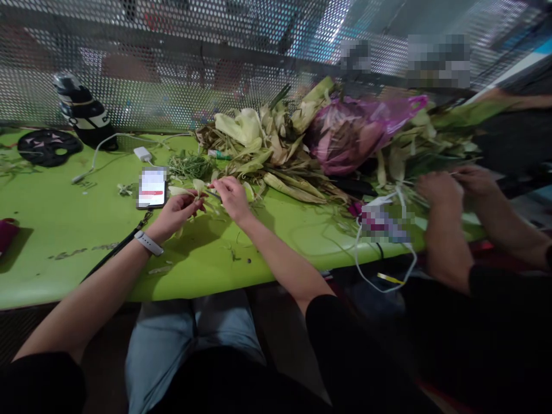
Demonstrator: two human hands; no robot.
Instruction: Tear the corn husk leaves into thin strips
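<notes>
My left hand [177, 211], with a white band on its wrist, pinches a pale green plant piece [195, 187] on the lime-green table [64, 230]. My right hand [230, 196] grips the same piece from the right, fingers closed around it. Just behind both hands lies a big pile of pale husks and leaves [267, 152]. A small heap of thin green stems [190, 165] sits beside it.
A phone [152, 187] lies left of my hands, with a white charger and cable [142, 154]. A pink plastic bag [351, 132] rests on the pile. Another person's hands [452, 187] work at the right. A dark bottle [81, 112] and black lid [48, 146] stand far left, before a perforated metal wall.
</notes>
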